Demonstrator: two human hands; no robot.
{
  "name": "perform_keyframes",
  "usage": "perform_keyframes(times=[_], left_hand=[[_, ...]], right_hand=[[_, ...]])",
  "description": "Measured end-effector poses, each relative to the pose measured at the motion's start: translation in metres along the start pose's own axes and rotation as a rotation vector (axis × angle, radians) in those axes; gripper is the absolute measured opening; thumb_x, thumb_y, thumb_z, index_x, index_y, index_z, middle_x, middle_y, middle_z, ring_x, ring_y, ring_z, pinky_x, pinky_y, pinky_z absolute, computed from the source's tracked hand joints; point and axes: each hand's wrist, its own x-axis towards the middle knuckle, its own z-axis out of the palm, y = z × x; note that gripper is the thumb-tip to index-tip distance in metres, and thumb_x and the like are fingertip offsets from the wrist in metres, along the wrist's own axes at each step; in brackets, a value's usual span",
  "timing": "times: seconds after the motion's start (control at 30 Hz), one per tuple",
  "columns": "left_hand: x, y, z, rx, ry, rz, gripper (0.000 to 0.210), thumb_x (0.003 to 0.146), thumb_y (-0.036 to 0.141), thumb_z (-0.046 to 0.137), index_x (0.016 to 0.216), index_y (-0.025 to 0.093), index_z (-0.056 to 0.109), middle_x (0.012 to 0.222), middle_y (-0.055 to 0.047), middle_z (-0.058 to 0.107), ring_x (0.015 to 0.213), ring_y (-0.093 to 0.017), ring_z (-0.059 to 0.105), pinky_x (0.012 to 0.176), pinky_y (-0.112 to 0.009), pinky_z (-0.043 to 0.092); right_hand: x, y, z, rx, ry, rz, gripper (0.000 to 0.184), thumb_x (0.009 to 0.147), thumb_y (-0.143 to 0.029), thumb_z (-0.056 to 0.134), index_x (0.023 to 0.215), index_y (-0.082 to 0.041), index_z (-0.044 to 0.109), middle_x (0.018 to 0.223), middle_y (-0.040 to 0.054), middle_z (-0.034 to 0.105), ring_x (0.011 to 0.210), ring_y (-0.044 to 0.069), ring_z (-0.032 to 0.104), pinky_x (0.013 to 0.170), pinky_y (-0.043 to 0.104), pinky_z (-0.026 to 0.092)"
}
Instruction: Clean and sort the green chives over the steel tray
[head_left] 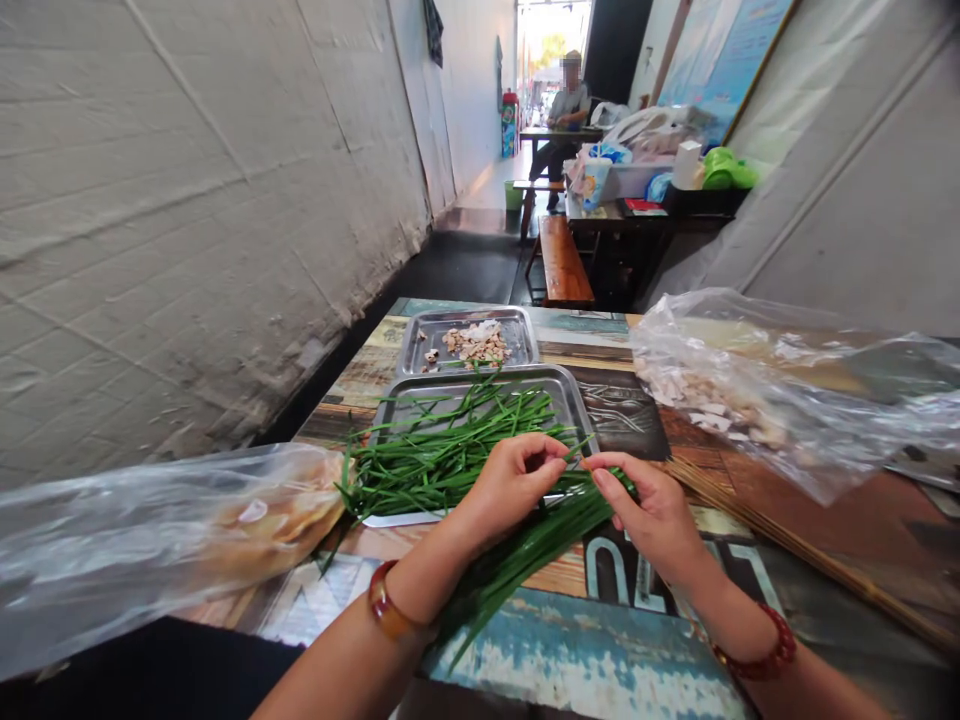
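Above the front edge of the near steel tray (577, 392), my left hand (514, 485) is closed in a pinch on the thin green end of a garlic chive. My right hand (649, 510) faces it, thumb and index finger pinched at the same spot; green shows beneath its fingers. Whether a skewer tip is also between them is too small to tell. Long garlic chives (525, 555) lie below both hands, slanting toward me. More cut chives (465, 440) are heaped in the tray. Thin bamboo skewers (795, 550) lie on the table just right of my right hand.
Behind, a second steel tray (525, 335) bears small pale-brown pieces (480, 343). A plastic bag (285, 520) with yellowish flat pieces lies left; another bag (757, 380) with pale chunks lies right. Beyond stand a wooden bench (564, 262), a cluttered table and a seated person (570, 105).
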Motion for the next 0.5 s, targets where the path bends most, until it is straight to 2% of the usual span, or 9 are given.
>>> perform_keyframes(times=[0.13,0.23,0.37,0.5], left_hand=[[-0.0023,0.0042,-0.0002,-0.181,-0.045,-0.079,0.017,0.077,0.027,0.064,0.082,0.011,0.069,0.069,0.0,0.058,0.064,-0.009,0.047,0.063,-0.021,0.035],[-0.0032,0.0054,0.0005,-0.267,-0.042,-0.131,0.021,0.074,0.029,0.068,0.086,0.011,0.07,0.065,0.002,0.055,0.059,-0.007,0.042,0.058,-0.02,0.031],[-0.0037,0.0048,0.0022,-0.3,-0.041,-0.197,0.027,0.072,0.033,0.072,0.088,0.012,0.071,0.063,0.003,0.055,0.057,-0.006,0.041,0.056,-0.019,0.029],[-0.0036,0.006,0.004,-0.306,-0.031,-0.219,0.029,0.07,0.034,0.075,0.088,0.012,0.074,0.065,0.001,0.059,0.06,-0.008,0.044,0.06,-0.02,0.033]], right_hand=[[0.0011,-0.0032,-0.0017,-0.023,0.021,-0.092,0.023,0.089,-0.032,0.052,0.095,-0.02,0.071,0.085,0.0047,0.075,0.07,0.018,0.07,0.065,0.028,0.056],[0.0009,-0.0029,-0.003,-0.015,0.042,-0.143,0.022,0.088,-0.03,0.053,0.097,-0.022,0.072,0.092,0.0047,0.076,0.084,0.02,0.071,0.079,0.032,0.056],[0.0008,-0.002,-0.0038,0.004,0.036,-0.147,0.022,0.088,-0.03,0.053,0.096,-0.022,0.072,0.093,0.0048,0.076,0.085,0.021,0.072,0.08,0.032,0.056],[0.0022,-0.0031,-0.0044,0.018,0.022,-0.126,0.022,0.088,-0.029,0.052,0.095,-0.021,0.072,0.091,0.0046,0.076,0.083,0.02,0.072,0.077,0.032,0.056]])
